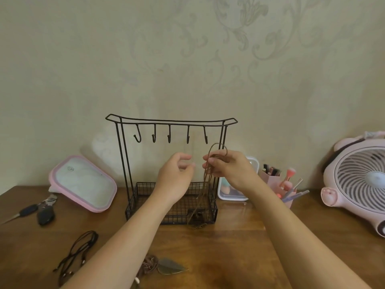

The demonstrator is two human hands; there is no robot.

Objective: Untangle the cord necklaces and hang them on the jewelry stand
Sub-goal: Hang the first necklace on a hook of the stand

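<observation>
"Now, status: where is the brown cord necklace (205,178)?"

"Centre of frame, in front of the jewelry stand (170,121). The right hand (229,170) pinches it just below a small loop that stands up above the fingers. The strands hang from the hand down to a dark pendant (197,215) low at the wire basket (145,197). Inside the basket or just in front of it, I cannot tell."

"Left hand?"

"The left hand (175,178) is beside it, apart from the cord, fingers loosely curled. It holds nothing that I can see."

"Handling properties?"

"Judgement only: light, thin, fully limp. The loop holds its shape only because the pinch sits close under it. The pendant is the one weighty part, so it should swing and pull the strands straight. The cord looks matte, not slippery. Not fragile, though a snag on the basket mesh is possible."

"Where to take hold?"

"At the top of the loop, spread between both hands so it opens over a hook. The rightmost hook (205,136) is nearest, just above the loop. All five hooks are bare."

"Remaining?"

"A black cord necklace (80,251) lies lower left on the wooden table (239,247). Another brownish cord with a leaf pendant (168,266) lies at bottom centre, partly under the left forearm. Neither is hung yet."
</observation>
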